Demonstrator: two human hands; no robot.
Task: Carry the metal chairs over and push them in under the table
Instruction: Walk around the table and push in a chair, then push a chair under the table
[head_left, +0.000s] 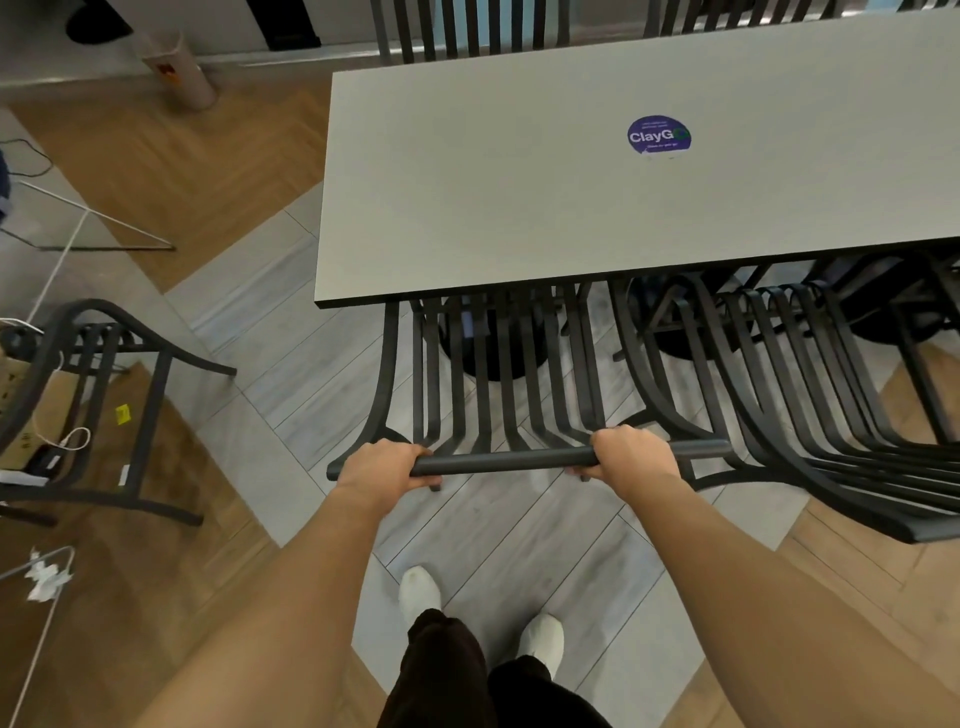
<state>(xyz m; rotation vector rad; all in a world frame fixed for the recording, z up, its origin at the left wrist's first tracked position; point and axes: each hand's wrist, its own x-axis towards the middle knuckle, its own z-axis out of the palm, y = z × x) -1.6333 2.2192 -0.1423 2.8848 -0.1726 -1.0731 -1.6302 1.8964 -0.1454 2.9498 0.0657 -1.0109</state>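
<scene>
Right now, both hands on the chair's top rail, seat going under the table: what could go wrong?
1. The held chair sits close beside the neighbouring chair; pushed skewed, their frames may snag.
2. The right hand and left hand grip the top rail; a hard shove could pinch knuckles against the table edge.
3. The dark table base stands ahead of the seat and may block it.

A café or food-court dining area. A long pale grey laminate table beyond the hand carries a round purple "ClayGo" clean-up sticker. Matching black slatted metal chairs stand along both its long sides. The floor mixes brown wood-look and grey herringbone planks, with a tall beige cylindrical bin far off to the left.
</scene>
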